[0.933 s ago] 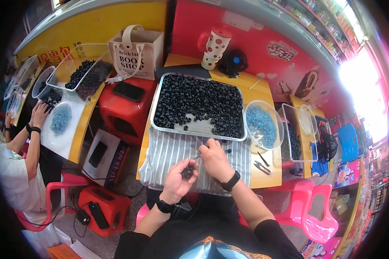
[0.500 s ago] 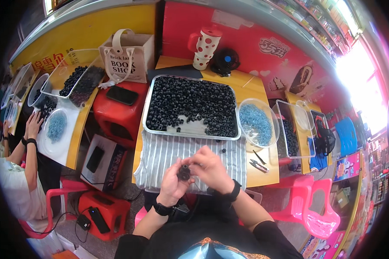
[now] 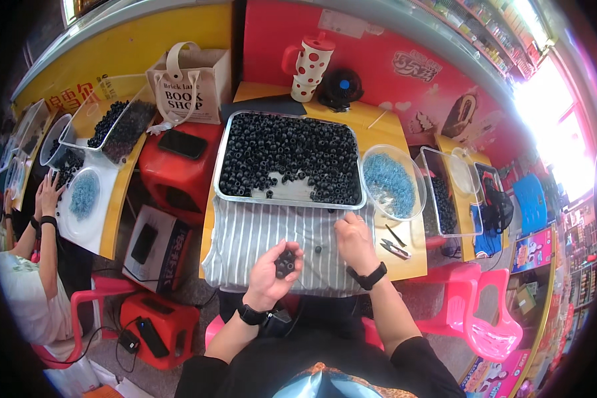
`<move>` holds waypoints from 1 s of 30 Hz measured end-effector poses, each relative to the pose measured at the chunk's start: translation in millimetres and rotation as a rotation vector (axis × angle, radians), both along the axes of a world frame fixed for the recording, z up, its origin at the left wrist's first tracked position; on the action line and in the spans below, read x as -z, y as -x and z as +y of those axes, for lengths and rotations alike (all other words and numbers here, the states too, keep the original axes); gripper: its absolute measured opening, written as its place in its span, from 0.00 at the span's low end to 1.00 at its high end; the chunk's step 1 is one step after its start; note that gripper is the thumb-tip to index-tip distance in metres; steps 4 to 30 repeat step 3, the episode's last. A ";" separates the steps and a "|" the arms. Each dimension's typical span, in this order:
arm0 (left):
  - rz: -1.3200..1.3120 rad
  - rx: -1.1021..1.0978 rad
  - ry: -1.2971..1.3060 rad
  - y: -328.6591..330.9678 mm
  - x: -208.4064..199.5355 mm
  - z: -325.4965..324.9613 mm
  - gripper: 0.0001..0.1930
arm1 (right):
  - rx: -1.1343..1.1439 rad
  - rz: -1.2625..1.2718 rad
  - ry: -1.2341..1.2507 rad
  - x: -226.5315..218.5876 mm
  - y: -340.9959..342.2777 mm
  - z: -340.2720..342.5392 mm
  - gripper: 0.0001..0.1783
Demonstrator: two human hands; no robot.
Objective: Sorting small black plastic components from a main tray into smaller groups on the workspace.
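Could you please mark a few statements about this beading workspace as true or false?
1. The left hand holds a small cluster of dark beads. True.
2. The right hand rests in the metal tray. False: it lies on the striped cloth, below the tray's near edge.
3. The clear bowl right of the tray holds light blue pieces. True.
4. The polka-dot mug stands on the red stool. False: it stands on the yellow table, behind the tray.
5. A dark phone lies on the red stool. True.
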State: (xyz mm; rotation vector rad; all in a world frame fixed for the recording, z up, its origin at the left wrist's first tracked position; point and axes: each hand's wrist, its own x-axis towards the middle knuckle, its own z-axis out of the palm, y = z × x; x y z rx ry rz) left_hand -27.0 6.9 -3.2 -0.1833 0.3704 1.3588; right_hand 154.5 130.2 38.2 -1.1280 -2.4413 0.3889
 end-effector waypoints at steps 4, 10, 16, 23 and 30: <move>0.088 -0.001 0.039 -1.9 -3.7 0.8 0.16 | 0.000 0.152 0.129 -2.1 1.8 -1.3 0.03; 0.088 -0.001 0.039 -1.9 -3.7 0.8 0.16 | 0.000 0.152 0.129 -2.1 1.8 -1.3 0.03; 0.088 -0.001 0.039 -1.9 -3.7 0.8 0.16 | 0.000 0.152 0.129 -2.1 1.8 -1.3 0.03; 0.088 -0.001 0.039 -1.9 -3.7 0.8 0.16 | 0.000 0.152 0.129 -2.1 1.8 -1.3 0.03; 0.088 -0.001 0.039 -1.9 -3.7 0.8 0.16 | 0.000 0.152 0.129 -2.1 1.8 -1.3 0.03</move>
